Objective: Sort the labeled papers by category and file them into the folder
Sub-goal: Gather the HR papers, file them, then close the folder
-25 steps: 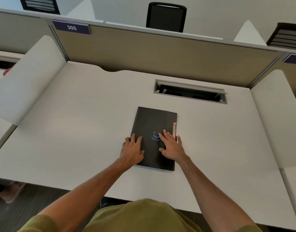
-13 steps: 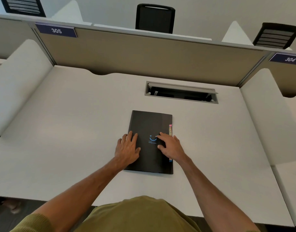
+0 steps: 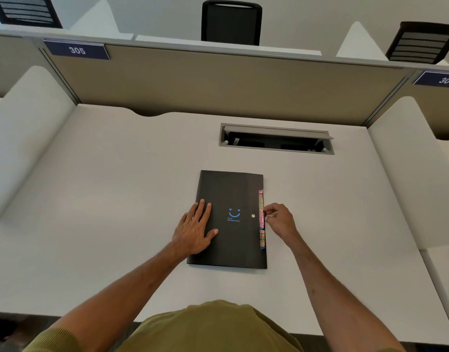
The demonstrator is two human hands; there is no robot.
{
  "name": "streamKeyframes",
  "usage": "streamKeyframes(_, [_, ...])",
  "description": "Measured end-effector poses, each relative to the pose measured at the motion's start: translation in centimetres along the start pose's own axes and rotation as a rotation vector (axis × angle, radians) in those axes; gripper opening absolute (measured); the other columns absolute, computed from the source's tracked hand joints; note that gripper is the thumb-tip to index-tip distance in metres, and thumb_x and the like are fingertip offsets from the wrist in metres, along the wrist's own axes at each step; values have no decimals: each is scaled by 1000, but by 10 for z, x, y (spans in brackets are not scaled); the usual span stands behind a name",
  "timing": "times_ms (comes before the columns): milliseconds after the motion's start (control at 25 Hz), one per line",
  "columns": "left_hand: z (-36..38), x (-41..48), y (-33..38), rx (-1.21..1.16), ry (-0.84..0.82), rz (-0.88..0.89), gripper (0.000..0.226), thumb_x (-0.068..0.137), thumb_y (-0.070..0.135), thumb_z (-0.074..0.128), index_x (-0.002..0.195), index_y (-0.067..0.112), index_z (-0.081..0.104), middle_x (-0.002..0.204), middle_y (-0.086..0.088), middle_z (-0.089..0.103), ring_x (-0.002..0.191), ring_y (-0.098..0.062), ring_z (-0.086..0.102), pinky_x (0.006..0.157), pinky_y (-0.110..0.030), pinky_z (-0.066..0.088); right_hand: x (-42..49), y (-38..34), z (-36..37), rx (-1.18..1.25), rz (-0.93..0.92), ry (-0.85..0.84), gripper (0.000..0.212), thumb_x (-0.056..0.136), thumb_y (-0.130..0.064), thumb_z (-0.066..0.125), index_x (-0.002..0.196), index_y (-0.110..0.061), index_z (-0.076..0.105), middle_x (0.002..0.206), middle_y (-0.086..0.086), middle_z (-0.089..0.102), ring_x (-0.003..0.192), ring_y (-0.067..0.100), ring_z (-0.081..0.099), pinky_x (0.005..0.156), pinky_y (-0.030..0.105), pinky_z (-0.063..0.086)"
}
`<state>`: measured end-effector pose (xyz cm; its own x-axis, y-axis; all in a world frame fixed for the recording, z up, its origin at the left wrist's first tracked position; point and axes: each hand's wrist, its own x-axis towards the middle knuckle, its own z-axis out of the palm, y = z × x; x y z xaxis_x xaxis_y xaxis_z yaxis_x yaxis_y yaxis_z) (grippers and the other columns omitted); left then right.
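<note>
the black folder [image 3: 231, 194] is lying closed and flat on the desk [image 3: 116, 199], right in front of you. you are pressing your left hand [image 3: 195, 229] on the cover's left side, fingers straight and slightly spread. your right hand [image 3: 279, 219] is curling at the right edge, apparently pinching the cover beside the coloured tabs [image 3: 261, 212]. no loose papers are showing. judgement: you are only starting to open it, with sorting and filing apparently still remaining

We've got the folder [image 3: 233, 194] on the desk [image 3: 104, 212], cable hatch [image 3: 276, 149] farther back, left hand [image 3: 194, 229] atop it, right hand [image 3: 280, 221] at its right edge.
</note>
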<state>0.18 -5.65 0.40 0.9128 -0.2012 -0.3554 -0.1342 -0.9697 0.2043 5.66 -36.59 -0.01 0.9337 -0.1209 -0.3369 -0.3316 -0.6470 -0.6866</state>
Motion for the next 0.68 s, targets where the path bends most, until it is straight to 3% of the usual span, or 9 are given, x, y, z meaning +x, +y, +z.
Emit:
streamKeyframes(160, [5,2,0,10,-20,-13,90,104,73,23,168,26,-19,177,-2,-22,165,-26,-12,133,-50,14,14,-1,-5,-108,-8,-113,20,93,0,65,105,-14,72,105,3,71,97,20,67,85,33,56])
streamKeyframes(360, [6,3,3,60,-55,-54,89,104,73,21,166,27,-24,175,-1,-29,164,-24,-19,134,-52,6,27,-5,-11,-203,-35,-263,11,87,-3,72,93,-11,75,89,5,73,84,22,66,79,39,56])
streamKeyframes(520, [5,3,5,123,-62,-76,88,104,73,17,165,27,-26,175,-1,-29,163,-23,-21,133,-54,-4,28,-7,-18,-180,-65,-336,11,87,-6,78,89,-16,74,81,2,70,77,20,61,73,33,49])
streamKeyframes(680, [5,3,5,153,-62,-82,88,103,74,15,165,28,-26,174,-1,-29,163,-23,-21,132,-55,-6,29,-10,-31,-121,-64,-417,12,92,-2,73,88,-13,71,85,3,70,81,18,62,74,29,49])
